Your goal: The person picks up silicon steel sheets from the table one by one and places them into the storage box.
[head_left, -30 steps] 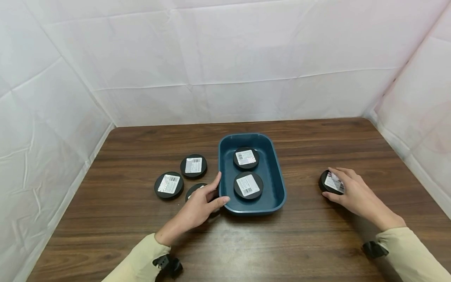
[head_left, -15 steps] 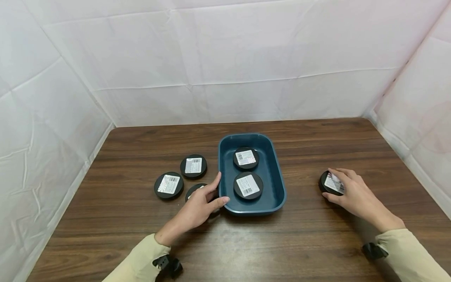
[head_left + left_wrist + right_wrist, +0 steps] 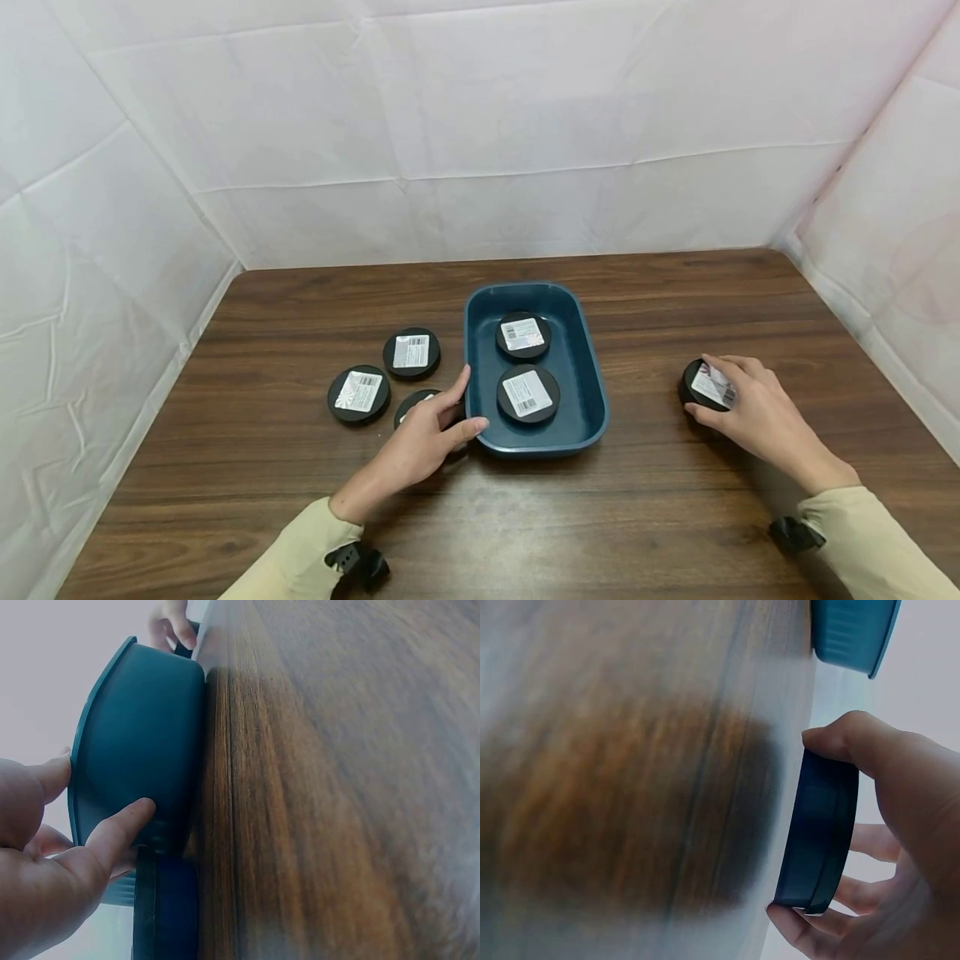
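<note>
A blue tray [image 3: 581, 396] holds two black round discs with white labels, one [image 3: 522, 336] behind the other [image 3: 528, 395]. My left hand [image 3: 412, 446] grips the tray's left side, thumb at the rim; the left wrist view shows a finger against the tray's outer wall [image 3: 142, 720]. Off to the right, my right hand [image 3: 765, 421] pinches another labelled disc [image 3: 697, 400] by its edge. In the right wrist view, thumb and fingers hold opposite sides of this disc [image 3: 817, 832], close to the tabletop; whether it touches the table, I cannot tell.
Left of the tray, two labelled discs [image 3: 359, 394] [image 3: 412, 353] lie flat on the brown wooden table [image 3: 480, 533]. A third disc [image 3: 412, 402] is partly hidden under my left hand. White sheeting [image 3: 487, 125] stands behind and at both sides.
The disc in my right hand has tilted slightly, with a small shift of the fingers. My left hand and the tray have stayed in place.
</note>
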